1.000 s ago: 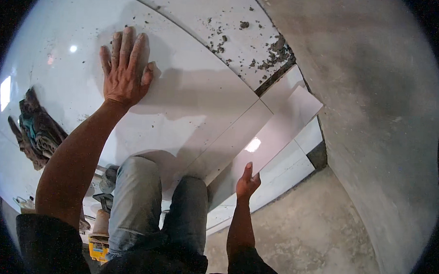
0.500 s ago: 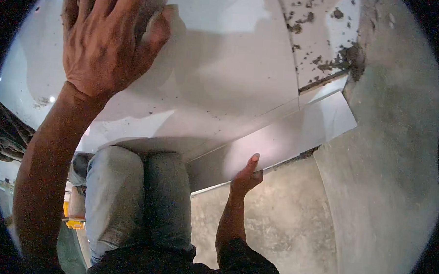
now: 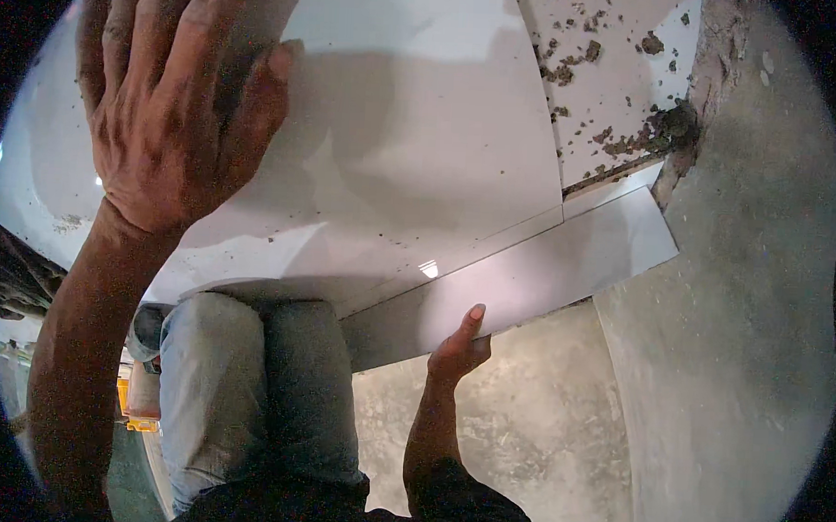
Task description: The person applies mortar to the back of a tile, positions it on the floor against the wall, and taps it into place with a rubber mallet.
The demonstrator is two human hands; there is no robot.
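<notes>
My right hand (image 3: 459, 350) grips the near long edge of a narrow, glossy white tile strip (image 3: 540, 252), thumb on top and the other fingers out of sight below. The strip lies slantwise along the border of the tiled floor (image 3: 414, 140), its far end reaching toward the wall side. At the upper left, my left hand (image 3: 177, 111) is stretched out over the white tiles, palm down with its fingers apart and holding nothing. Its fingertips run up to the top of the view.
Crumbs of dark mortar (image 3: 652, 131) lie on the tile at the upper right. A grey cement surface (image 3: 742, 322) runs down the right side. Rough bare concrete (image 3: 524, 406) is below the strip. My knees (image 3: 217, 374) are at lower left, near a dark cloth (image 3: 16, 271).
The strip's near edge face no longer shows, and the strip sits flatter along the tile border. My right hand has shifted slightly with it. My left hand appears lower and further left.
</notes>
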